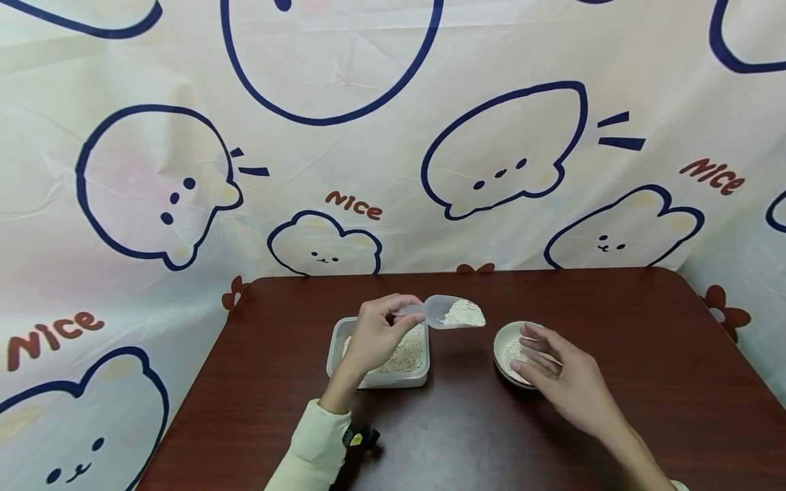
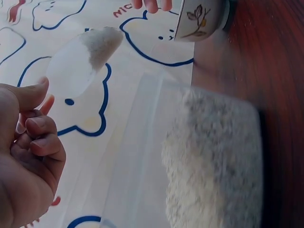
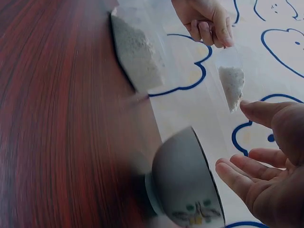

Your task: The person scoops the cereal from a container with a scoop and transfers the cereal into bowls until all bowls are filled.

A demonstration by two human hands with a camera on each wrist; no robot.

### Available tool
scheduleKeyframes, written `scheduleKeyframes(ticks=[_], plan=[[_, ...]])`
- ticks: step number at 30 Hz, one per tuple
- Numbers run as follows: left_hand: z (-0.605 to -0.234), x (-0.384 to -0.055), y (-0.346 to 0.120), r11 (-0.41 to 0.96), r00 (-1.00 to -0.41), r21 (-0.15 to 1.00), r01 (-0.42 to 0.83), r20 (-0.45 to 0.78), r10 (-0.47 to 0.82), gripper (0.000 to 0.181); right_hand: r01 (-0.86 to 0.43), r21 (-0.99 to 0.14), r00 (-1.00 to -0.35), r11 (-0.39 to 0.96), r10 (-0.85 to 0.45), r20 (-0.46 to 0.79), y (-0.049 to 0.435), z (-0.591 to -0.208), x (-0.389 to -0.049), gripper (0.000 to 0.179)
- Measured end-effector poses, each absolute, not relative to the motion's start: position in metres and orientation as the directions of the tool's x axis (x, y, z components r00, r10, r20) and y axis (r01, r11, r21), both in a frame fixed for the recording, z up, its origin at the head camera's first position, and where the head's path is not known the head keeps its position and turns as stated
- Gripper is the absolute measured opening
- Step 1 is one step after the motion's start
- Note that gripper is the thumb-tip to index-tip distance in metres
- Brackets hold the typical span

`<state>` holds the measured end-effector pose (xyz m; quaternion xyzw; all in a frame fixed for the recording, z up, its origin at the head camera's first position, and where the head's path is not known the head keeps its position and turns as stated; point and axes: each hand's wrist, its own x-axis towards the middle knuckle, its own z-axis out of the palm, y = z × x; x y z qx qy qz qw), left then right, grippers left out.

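Note:
My left hand point(image 1: 381, 334) pinches the handle of a translucent plastic scoop point(image 1: 436, 312) between thumb and fingers. Pale flaky grain, like oats, fills the scoop's front end, and it points right, held above the table between container and bowl. Beneath that hand stands a clear rectangular container point(image 1: 334, 349) with more of the same flakes point(image 2: 213, 161). On the right, a small bowl point(image 3: 183, 171) with a painted flower holds pale flakes in the head view. My right hand point(image 1: 577, 385) hovers at the bowl's right side, fingers spread and gently bent, with nothing in its grasp.
The dark reddish-brown wooden table point(image 1: 454, 436) has a far edge against a cartoon-printed cloth point(image 1: 393, 170). A black device point(image 1: 361, 436) is strapped at the left wrist, over a pale sleeve point(image 1: 313, 443).

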<state>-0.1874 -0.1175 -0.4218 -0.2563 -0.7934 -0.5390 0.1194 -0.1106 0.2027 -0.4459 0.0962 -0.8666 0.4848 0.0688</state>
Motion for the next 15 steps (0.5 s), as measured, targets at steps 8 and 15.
scheduleKeyframes(ticks=[8,15], plan=[[-0.423,-0.191,-0.094,0.293,-0.845,0.804,0.517,0.424,0.325,0.007,-0.241,-0.786,-0.964,0.569,-0.045,0.263,0.229,-0.451,-0.107,0.063],[-0.421,-0.192,-0.074,0.333,-0.828,0.778,0.532,0.399,0.394,0.009,-0.205,-0.779,-0.964,0.593,0.013,0.264,0.246,-0.455,-0.103,0.063]])
